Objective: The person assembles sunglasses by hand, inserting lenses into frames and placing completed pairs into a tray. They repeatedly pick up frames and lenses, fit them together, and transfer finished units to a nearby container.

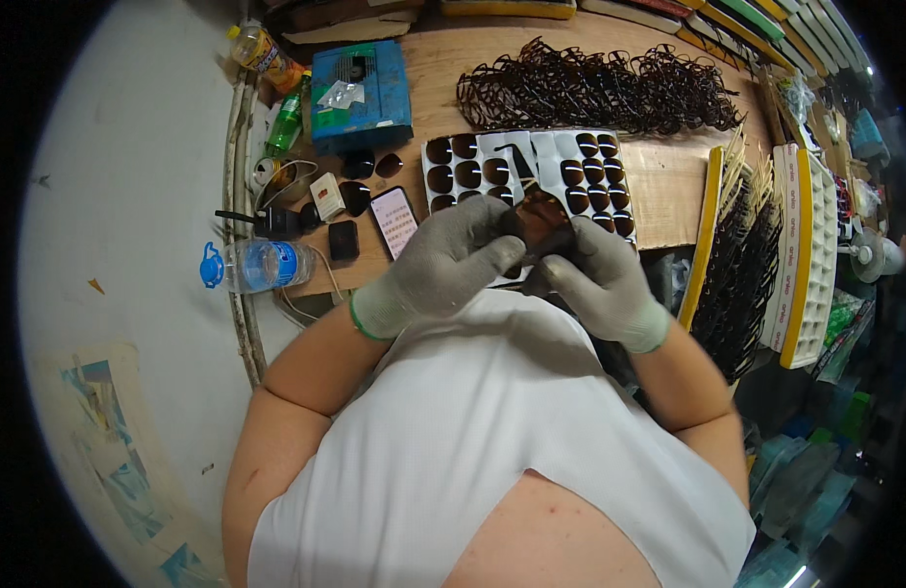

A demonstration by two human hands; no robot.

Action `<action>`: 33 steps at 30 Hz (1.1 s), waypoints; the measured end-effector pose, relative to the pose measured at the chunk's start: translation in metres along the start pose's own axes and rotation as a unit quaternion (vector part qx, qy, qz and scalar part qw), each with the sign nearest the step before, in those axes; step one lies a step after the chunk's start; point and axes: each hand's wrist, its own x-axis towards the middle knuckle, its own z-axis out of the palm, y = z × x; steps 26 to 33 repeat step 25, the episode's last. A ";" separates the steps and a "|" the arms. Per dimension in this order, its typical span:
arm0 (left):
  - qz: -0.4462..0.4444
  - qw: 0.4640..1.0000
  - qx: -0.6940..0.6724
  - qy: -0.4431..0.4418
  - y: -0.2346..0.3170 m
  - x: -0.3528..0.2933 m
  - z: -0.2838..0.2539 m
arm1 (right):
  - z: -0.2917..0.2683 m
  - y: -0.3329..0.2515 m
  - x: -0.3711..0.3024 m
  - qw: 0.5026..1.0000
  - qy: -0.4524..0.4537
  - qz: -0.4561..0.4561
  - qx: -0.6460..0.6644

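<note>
In grey-palmed work gloves, my left hand [463,250] and my right hand [602,284] meet in front of my chest. Both are closed on a dark brown sunglasses frame [543,218], thumbs on the near side and fingers around its edges. The fingers partly cover it, so I cannot tell how many lenses sit in it. Just beyond lies a white sheet [561,143] with rows of brown sunglass lenses [469,174], partly hidden by my left hand. Farther back is a long heap of brown sunglasses frames [600,90].
On the left are a phone [395,221], a black box [344,240], loose dark lenses [388,165], a blue machine [360,96] and a water bottle [262,267]. Rightward stand yellow-edged trays [813,255] and a rack of dark frames [742,255]. A wall [129,216] borders the left.
</note>
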 end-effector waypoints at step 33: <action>0.041 0.986 0.155 -0.042 -0.048 0.007 0.009 | 0.016 0.059 -0.024 0.930 0.213 -0.134 -0.267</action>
